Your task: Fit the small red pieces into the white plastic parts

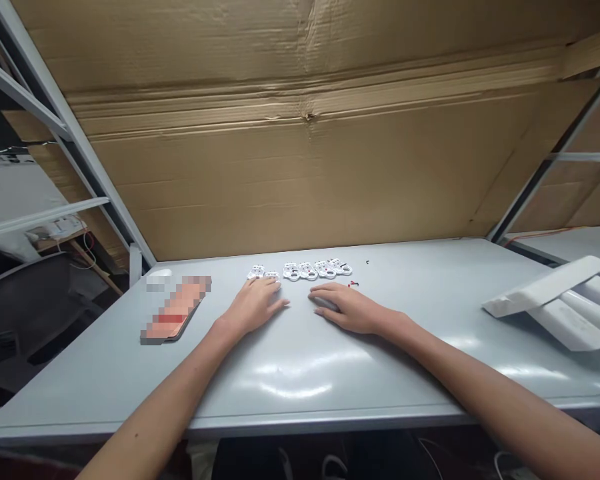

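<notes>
My left hand (253, 303) rests palm down on the pale tabletop, fingers stretched out and thumb apart. Its fingertips reach the near edge of a small white plastic piece (272, 275), partly covering it; whether they touch it I cannot tell. Another such piece (255, 271) lies just beyond those fingers. To the right, several white plastic pieces with ring-shaped ends (308, 271) lie in a row. My right hand (347, 308) lies flat in front of that row, fingers extended and holding nothing. Beside its knuckles are tiny red and black bits (353, 284).
A blurred orange flat object (177, 310) with a dark edge lies on the left of the table (280, 400), near a small white item (160, 275). Long white pieces (545, 293) are stacked at the right. A cardboard wall (300, 193) closes off the back between grey metal posts.
</notes>
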A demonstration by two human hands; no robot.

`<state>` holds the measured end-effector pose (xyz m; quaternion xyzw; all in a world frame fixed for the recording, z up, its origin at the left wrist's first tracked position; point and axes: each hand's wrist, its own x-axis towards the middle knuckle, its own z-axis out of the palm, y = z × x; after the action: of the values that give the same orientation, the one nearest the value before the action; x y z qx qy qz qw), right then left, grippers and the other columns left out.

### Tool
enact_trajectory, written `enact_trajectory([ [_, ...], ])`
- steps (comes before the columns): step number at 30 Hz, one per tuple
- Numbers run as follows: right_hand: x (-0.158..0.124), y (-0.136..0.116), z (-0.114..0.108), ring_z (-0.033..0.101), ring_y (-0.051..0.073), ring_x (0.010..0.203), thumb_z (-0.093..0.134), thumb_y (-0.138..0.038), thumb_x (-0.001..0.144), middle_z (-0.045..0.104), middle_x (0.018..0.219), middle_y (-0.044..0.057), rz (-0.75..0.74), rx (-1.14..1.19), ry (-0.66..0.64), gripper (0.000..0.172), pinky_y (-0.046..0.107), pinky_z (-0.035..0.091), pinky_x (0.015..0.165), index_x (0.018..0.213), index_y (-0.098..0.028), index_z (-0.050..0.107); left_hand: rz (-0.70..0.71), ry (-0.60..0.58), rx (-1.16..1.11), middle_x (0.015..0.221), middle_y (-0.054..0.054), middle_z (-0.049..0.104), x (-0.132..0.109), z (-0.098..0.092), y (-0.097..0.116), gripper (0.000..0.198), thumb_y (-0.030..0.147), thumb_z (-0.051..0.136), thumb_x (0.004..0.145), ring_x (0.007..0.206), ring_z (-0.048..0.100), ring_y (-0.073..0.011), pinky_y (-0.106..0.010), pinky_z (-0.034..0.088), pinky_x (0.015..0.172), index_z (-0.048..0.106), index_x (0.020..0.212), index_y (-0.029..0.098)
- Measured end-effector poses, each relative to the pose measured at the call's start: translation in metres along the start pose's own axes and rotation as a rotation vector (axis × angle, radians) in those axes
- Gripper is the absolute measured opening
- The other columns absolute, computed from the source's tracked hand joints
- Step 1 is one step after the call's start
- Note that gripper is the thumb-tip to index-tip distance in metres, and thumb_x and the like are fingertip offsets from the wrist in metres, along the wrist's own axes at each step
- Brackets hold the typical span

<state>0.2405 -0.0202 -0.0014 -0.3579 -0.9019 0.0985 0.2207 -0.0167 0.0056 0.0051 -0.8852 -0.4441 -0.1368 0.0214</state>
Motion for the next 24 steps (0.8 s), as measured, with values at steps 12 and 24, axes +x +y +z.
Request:
enact_trajectory([
  [12, 0.0, -0.002, -0.002, 0.058, 0.029, 0.121, 0.047, -0.034, 0.097, 0.061, 0.133, 0.014, 0.031, -0.051, -0.058, 0.037, 0.045, 0.048, 0.1, 0.127, -0.019, 0.062, -0.078, -0.179, -0.095, 0.156, -0.016, 0.033, 0.004, 0.003, -0.01, 0.062, 0.057, 0.023, 0.101, 0.147, 0.025, -0.027, -0.055, 0.009, 0.119, 0.041, 0.143, 0.016],
  [24, 0.001, -0.002, 0.001, 0.06, 0.028, 0.117, 0.049, -0.031, 0.095, 0.064, 0.129, 0.014, 0.016, -0.039, -0.019, 0.035, 0.045, 0.049, 0.098, 0.125, -0.021, 0.063, 0.039, -0.209, -0.125, 0.16, -0.011, 0.022, 0.012, 0.004, 0.008, 0.067, 0.06, 0.027, 0.1, 0.15, 0.009, -0.0284, -0.055, 0.004, 0.119, 0.029, 0.152, 0.019],
])
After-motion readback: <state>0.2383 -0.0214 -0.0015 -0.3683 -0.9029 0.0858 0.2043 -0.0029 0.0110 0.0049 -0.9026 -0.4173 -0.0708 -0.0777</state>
